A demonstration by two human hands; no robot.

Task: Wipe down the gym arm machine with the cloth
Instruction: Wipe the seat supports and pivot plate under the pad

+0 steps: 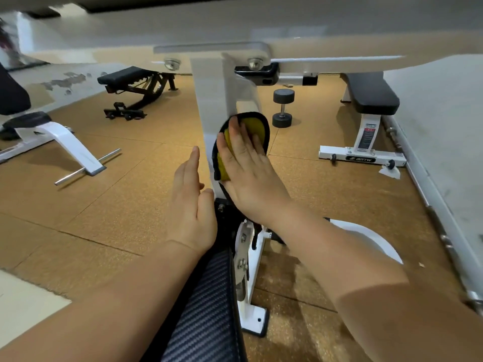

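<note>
The person's right hand [243, 165] lies flat with its fingers spread, pressing a yellow cloth [248, 131] with a black edge against the white post [217, 100] of the arm machine. The hand does not curl around the cloth; it is open and only pushes on it with the palm and fingers. The cloth sits on the right side of the post, about halfway up it, and part of the cloth sticks out above the fingertips. The left hand [193, 202] is open too and holds nothing. Its fingers are straight and close together, and it rests on its edge against the left side of the same post (a little lower than the right hand). Below both hands, a dark pad [206, 296] with a woven pattern runs down toward the person, and a white metal bracket [245, 257] with bolts stands just beside it on the right. The floor [104, 205] is brown and speckled. A black dumbbell [282, 108] stands on end on the floor behind the cloth. To the right is a white workout bench [366, 113] with a black seat, and farther back on the left is a black workout bench [133, 92].
</note>
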